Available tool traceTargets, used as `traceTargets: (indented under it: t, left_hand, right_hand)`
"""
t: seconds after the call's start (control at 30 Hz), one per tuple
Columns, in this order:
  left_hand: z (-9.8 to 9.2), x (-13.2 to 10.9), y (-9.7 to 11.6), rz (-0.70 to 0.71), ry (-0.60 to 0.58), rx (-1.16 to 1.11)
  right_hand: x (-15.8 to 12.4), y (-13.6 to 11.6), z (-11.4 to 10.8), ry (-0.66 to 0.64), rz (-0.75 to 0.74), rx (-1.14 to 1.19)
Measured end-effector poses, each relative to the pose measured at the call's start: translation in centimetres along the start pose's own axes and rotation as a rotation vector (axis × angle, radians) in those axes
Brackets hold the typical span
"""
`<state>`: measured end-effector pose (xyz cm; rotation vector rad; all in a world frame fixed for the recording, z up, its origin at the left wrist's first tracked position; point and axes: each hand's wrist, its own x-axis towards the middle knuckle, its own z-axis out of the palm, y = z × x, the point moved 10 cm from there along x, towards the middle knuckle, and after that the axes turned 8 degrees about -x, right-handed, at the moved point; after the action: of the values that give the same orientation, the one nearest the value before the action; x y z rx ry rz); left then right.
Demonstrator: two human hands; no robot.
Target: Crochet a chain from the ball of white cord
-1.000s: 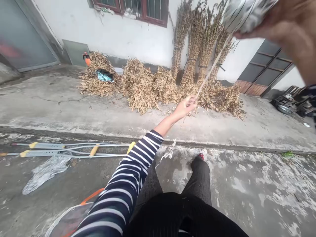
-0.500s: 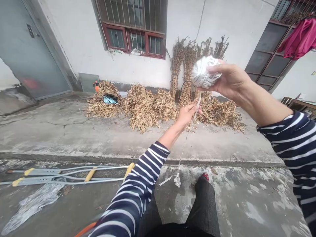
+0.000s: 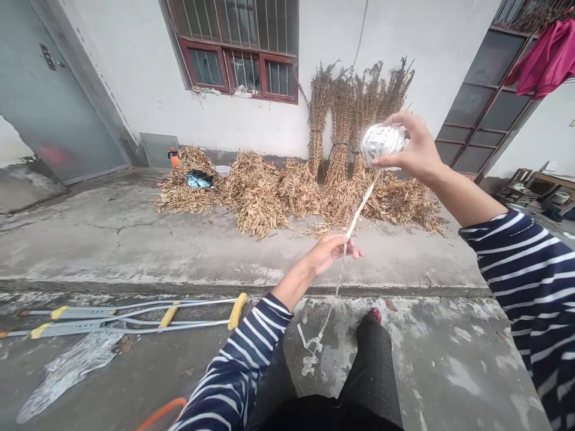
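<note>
My right hand is wrapped round a ball of white plastic twine, held up at the right of centre. From the ball a flat strand runs down to my left hand, which pinches it between thumb and fingers, the other fingers loosely stretched. Below the left hand the strand looks twisted and thin. Its lower end is a loose tangle near the ground between my legs.
Heaps of dried plants lie on the raised concrete ledge. Tied bundles lean against the white wall. Crutches and a clear plastic sheet lie at lower left, with an orange curved thing nearby.
My left hand has moved down along the strand, away from the ball, so a longer flat stretch shows between the hands. My right hand has turned and shifted slightly right with the ball.
</note>
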<state>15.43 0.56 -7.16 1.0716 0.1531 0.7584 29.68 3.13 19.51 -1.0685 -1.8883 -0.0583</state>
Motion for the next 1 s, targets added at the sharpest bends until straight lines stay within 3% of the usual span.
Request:
traceTargets:
  t: [0.13, 0.33, 0.43, 0.53, 0.73, 0.87, 1.0]
  left_hand:
    - [1.0, -2.0, 0.1, -0.031, -0.028, 0.034]
    - [2.6, -2.4, 5.6, 0.072, -0.058, 0.083]
    - [2.0, -1.5, 8.6, 0.152, 0.006, 0.069]
    - [0.3, -0.2, 9.9, 0.187, 0.121, 0.036]
    - [-3.9, 1.4, 7.2, 0.137, 0.323, -0.063]
    - [-5.7, 1.3, 4.4, 0.12, 0.428, -0.131]
    - [-6.2, 1.0, 2.7, 0.089, 0.456, -0.162]
  right_hand:
    - [-1.6, 2.2, 1.8, 0.017, -0.022, -0.159]
    - [-7.2, 6.7, 7.7, -0.096, 0.111, -0.134]
    - [-11.1, 7.4, 10.8, -0.198, 0.229, -0.02]
    - [-15.2, 7.1, 13.8, -0.32, 0.429, 0.237]
    - [-19.8, 4.4, 17.4, -0.43, 0.636, 0.654]
    - [-21.4, 4.3, 19.0, -0.396, 0.718, 0.749]
    - [-22.4, 4.8, 20.0, -0.332, 0.759, 0.722]
